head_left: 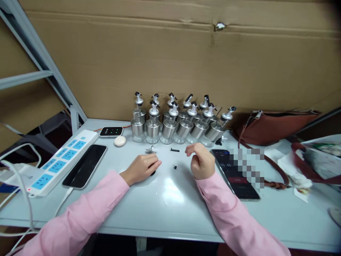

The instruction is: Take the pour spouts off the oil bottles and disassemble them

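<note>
My left hand is closed around a silver pourer spout. The spout's metal top sticks out beyond my fingers, and a dark edge shows beneath them. To its right on the table lie a thin black flap and a small black plug, apart from each other. My right hand hovers or rests right of these parts, its fingers curled in and the index finger bent outward. Whatever it may hold is hidden. Behind both hands stand several glass oil bottles with steel sleeves and silver-and-black pourers, some leaning.
At left lie a power strip, a dark phone with a white cable, a small black device and a round cream case. At right are a lit phone, a brown bag and crumpled packaging. Cardboard walls the back.
</note>
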Motion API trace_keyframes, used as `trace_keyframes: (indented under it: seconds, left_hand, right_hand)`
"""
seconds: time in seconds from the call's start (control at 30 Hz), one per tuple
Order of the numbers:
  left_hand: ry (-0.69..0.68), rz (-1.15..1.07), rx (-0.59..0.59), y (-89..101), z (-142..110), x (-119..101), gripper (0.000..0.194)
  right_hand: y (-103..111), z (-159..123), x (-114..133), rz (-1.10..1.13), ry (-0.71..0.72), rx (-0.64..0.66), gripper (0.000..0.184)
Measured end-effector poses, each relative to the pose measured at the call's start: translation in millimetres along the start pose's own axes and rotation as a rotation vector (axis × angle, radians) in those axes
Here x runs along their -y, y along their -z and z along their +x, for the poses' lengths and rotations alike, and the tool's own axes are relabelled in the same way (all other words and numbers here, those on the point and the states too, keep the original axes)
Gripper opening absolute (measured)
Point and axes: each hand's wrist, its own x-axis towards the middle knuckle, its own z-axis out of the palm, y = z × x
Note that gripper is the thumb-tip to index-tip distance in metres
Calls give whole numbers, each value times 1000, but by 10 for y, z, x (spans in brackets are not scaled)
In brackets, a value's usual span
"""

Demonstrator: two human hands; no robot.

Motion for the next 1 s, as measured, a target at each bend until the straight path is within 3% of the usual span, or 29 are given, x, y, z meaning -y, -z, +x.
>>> trace_keyframes:
  seconds: [0.23,0.43,0.67,1.0]
  left_hand:
    - [0,-12,-8,0,-8,-14,37]
    - [-6,-20,-8,-13,-16,-31,36]
    - [-1,-28,7,-15,-13,-26,35]
    - [-1,-25,-3,-7,-22,-33,34]
  right_hand:
    - [-64,-2,-60,-178,-48,-130,25]
    - [-1,91,-522,-157,-300,-350,47]
    - [-36,55,-830,-297,-342,-99,47]
    - [-18,-40,-801,-363,-305,-47,48]
